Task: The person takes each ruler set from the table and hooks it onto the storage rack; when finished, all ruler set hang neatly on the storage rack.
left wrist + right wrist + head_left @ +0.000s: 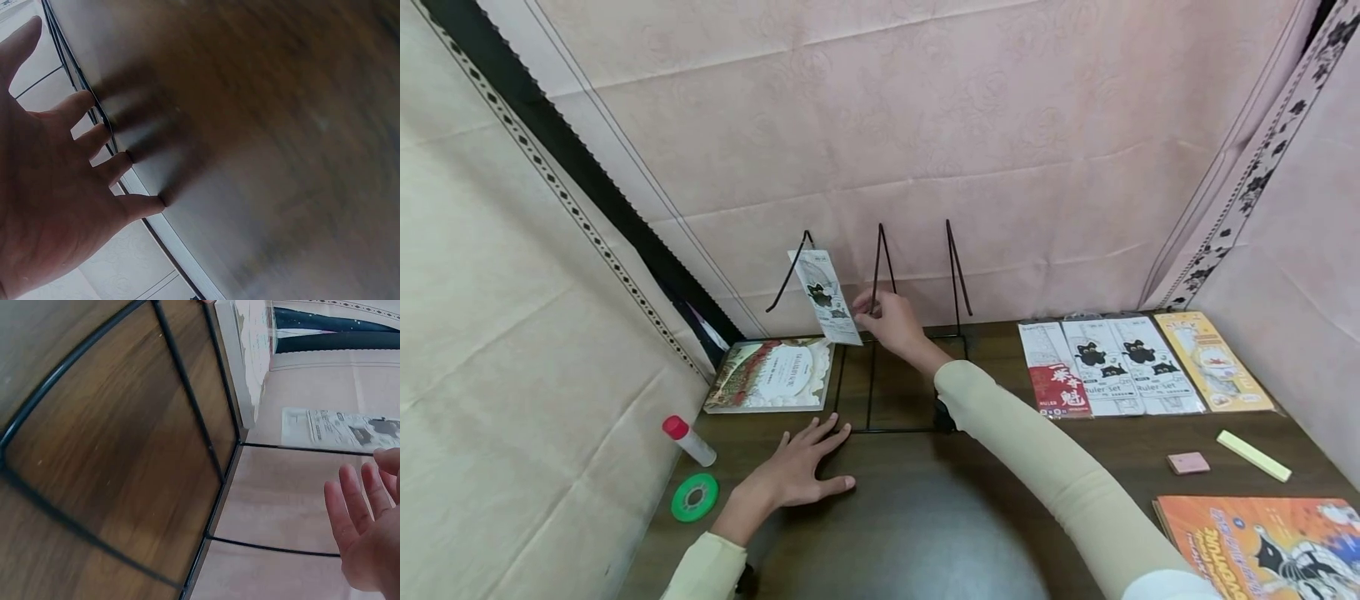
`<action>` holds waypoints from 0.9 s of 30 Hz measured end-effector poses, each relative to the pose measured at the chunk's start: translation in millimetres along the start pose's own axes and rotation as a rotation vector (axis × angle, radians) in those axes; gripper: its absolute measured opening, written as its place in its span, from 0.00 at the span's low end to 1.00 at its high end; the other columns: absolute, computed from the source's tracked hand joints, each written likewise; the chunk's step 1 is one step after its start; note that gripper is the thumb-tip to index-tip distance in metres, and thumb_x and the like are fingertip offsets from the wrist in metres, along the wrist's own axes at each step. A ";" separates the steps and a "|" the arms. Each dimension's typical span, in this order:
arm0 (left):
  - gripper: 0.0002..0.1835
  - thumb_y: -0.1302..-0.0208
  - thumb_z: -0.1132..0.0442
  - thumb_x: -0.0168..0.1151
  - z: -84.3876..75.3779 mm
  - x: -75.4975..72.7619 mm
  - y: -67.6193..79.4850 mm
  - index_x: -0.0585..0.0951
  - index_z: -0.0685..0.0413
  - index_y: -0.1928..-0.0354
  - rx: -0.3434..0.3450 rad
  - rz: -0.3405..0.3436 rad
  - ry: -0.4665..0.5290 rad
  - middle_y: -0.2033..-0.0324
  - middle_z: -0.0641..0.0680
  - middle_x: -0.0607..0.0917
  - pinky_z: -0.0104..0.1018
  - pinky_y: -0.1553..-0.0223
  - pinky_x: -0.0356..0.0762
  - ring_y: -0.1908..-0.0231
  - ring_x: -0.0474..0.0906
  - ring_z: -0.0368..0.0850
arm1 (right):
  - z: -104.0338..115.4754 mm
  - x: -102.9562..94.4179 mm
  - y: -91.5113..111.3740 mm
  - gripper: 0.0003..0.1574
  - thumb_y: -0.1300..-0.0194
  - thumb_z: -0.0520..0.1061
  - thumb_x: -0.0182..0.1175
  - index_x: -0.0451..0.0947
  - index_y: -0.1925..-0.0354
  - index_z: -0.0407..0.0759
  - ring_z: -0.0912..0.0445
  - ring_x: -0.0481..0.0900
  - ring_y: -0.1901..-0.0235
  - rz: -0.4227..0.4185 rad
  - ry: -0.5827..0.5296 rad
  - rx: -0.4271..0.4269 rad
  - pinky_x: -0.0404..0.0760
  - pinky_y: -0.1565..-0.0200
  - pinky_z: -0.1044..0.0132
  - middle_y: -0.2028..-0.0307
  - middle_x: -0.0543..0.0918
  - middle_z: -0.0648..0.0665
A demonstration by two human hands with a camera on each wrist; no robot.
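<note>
A black wire rack (901,431) with three upright hooks stands at the back of the table. From its left hook hangs a slim white ruler set packet (823,292) with a black cat print, tilted. My right hand (891,321) is by the middle hook, its fingertips close to the packet's right edge. In the right wrist view three fingers (350,500) are loosely extended, and the packet (340,428) shows behind the wire. My left hand (797,471) rests on the table with fingers spread, just in front of the rack's base and a flowered book (775,375).
At left are a glue stick (688,440) and a green tape roll (695,497). Back right, several packets (1101,367) lie in a row beside a yellow one (1213,361). Nearer are a pink eraser (1188,463), a pale yellow strip (1253,456) and an orange book (1262,546). Cloth walls surround the table.
</note>
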State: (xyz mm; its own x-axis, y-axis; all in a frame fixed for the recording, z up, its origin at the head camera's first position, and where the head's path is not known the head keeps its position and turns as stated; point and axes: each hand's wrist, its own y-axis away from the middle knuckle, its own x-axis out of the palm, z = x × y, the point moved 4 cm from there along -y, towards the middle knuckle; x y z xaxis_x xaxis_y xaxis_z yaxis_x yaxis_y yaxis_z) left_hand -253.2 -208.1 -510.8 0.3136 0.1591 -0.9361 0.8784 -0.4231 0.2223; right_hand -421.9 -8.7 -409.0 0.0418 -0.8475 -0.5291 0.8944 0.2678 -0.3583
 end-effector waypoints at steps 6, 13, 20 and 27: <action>0.46 0.45 0.22 0.49 0.5 0.9 0.4 0.53 0.27 0.26 -0.009 -0.001 0.004 0.23 0.44 0.48 0.74 0.34 0.42 0.24 0.43 0.56 | -9.9 -15.1 10.9 0.09 0.34 0.50 0.62 0.79 0.56 0.54 0.55 0.83 0.60 0.003 -0.014 -0.006 0.82 0.62 0.63 0.58 0.84 0.53; 0.46 0.45 0.23 0.50 -1.0 -1.7 0.9 0.53 0.27 0.26 -0.008 0.000 0.000 0.23 0.45 0.48 0.74 0.34 0.42 0.24 0.43 0.56 | -31.5 -46.0 25.6 0.11 0.35 0.54 0.61 0.80 0.55 0.54 0.56 0.83 0.61 -0.042 0.003 -0.026 0.82 0.61 0.61 0.60 0.84 0.55; 0.46 0.45 0.23 0.50 -1.2 -2.5 -0.2 0.53 0.27 0.26 -0.014 0.014 0.007 0.23 0.45 0.48 0.74 0.34 0.41 0.24 0.43 0.55 | -52.1 -78.9 42.9 0.18 0.35 0.62 0.58 0.78 0.55 0.54 0.56 0.82 0.60 -0.064 0.080 -0.019 0.82 0.59 0.59 0.57 0.83 0.52; 0.45 0.44 0.23 0.49 -0.7 -2.5 0.0 0.53 0.27 0.26 -0.016 0.026 0.018 0.23 0.44 0.48 0.74 0.34 0.41 0.24 0.42 0.55 | -69.9 -106.7 56.9 0.16 0.36 0.55 0.62 0.80 0.55 0.47 0.55 0.81 0.63 -0.121 0.085 -0.005 0.80 0.63 0.58 0.61 0.83 0.52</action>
State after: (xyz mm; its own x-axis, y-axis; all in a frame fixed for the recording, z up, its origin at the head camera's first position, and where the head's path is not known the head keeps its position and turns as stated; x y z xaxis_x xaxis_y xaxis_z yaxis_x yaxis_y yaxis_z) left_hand -253.8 -207.9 -508.3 0.3430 0.1646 -0.9248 0.8754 -0.4130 0.2512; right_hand -406.5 129.0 -426.8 -0.1039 -0.8320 -0.5450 0.8883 0.1688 -0.4271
